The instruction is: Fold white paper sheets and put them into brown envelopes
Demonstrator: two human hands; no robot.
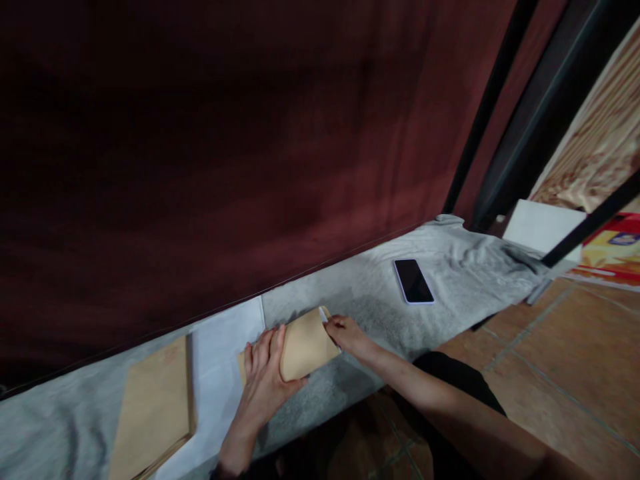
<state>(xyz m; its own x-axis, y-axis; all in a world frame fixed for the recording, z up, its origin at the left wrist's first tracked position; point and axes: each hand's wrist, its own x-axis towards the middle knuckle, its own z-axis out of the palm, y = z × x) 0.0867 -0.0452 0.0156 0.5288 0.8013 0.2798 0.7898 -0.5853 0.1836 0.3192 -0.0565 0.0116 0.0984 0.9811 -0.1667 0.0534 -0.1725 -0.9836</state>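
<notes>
A tan paper envelope (306, 343) lies on the grey cloth, its mouth toward the right. Across its left part rests my left hand (264, 373), fingers stretched out and thumb spread along the lower edge. At the mouth, my right hand (346, 333) has its fingers closed on a folded white paper (323, 314), which shows as a narrow strip inside the opening. The fingertips of that hand are partly hidden within the envelope.
To the left lies a stack of tan envelopes (155, 400), overlapping white paper sheets (225, 363). A phone (414, 281) rests on the grey cloth (360, 293) to the right. Behind stands a dark red curtain (300, 167); black poles (487, 107) rise at the right, above a tiled floor (560, 353).
</notes>
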